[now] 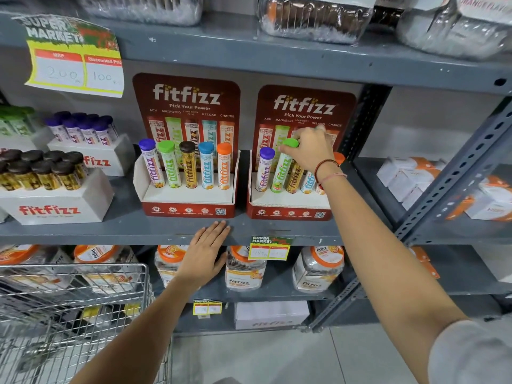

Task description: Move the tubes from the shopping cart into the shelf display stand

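Two red fitfizz display stands sit on the grey shelf. The left stand (pixel 188 210) holds several upright tubes with coloured caps. In the right stand (pixel 288 213) a purple-capped tube (pixel 264 170) stands leftmost. Beside it is a green-capped tube (pixel 281 170), and my right hand (pixel 309 151) grips it at the cap. Brown, blue and orange tubes stand partly hidden behind that hand and wrist. My left hand (pixel 203 252) lies flat with fingers apart on the shelf's front edge, holding nothing. The wire shopping cart (pixel 72 306) is at the lower left.
White fitfizz boxes (pixel 55 206) with brown-capped and purple-capped tubes stand at the shelf's left. Jars (pixel 245 268) fill the shelf below. A price tag (pixel 270 248) hangs on the shelf edge. A slotted metal upright (pixel 454 173) rises on the right. Wrapped packs sit on the top shelf.
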The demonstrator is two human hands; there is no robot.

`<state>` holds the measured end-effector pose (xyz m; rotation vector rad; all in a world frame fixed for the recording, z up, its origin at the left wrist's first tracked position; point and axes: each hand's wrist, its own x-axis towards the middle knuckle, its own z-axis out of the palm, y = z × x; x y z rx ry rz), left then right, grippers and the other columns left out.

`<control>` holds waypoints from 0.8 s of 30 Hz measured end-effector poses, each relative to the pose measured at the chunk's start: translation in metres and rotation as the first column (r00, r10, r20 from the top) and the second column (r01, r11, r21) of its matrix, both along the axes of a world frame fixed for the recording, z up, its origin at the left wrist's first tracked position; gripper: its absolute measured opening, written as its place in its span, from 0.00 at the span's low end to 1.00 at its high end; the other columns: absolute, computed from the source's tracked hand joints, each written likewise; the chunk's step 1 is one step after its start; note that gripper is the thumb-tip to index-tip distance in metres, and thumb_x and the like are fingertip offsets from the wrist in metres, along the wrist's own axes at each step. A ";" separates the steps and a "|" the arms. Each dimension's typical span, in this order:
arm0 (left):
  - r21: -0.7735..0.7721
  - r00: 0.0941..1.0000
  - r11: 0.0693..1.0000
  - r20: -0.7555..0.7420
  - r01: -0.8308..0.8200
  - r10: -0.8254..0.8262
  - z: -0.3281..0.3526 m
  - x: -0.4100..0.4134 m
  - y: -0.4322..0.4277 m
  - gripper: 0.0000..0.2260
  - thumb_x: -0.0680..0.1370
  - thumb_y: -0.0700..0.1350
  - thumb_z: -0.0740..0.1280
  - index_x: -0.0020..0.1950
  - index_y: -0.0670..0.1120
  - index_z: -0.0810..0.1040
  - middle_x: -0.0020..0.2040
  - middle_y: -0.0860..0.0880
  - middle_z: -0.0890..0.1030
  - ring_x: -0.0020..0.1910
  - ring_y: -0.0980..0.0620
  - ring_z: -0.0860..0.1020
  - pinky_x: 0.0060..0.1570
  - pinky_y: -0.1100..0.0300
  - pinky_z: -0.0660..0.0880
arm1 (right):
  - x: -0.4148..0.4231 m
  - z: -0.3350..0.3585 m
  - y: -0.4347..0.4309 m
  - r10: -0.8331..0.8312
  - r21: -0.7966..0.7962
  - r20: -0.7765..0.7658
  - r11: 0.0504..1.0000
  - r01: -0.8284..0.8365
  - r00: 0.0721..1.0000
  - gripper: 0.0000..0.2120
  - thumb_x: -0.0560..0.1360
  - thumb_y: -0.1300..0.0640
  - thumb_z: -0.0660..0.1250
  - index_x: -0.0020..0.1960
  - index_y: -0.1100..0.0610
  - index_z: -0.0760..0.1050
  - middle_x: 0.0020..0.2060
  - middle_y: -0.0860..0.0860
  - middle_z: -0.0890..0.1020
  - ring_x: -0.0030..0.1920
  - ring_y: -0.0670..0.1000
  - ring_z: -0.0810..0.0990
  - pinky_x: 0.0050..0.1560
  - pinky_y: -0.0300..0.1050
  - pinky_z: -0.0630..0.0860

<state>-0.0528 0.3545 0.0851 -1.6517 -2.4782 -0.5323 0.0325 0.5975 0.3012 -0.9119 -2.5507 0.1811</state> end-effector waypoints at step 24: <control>-0.064 0.997 0.998 0.077 -0.025 0.030 0.013 0.003 0.001 0.25 0.78 0.49 0.61 0.73 0.47 0.59 0.75 0.46 0.61 0.74 0.48 0.57 0.72 0.50 0.51 | 0.007 -0.021 -0.012 0.036 -0.004 0.027 0.999 -0.036 0.999 0.25 0.73 0.44 0.67 0.63 0.60 0.72 0.60 0.56 0.77 0.64 0.58 0.69 0.62 0.54 0.70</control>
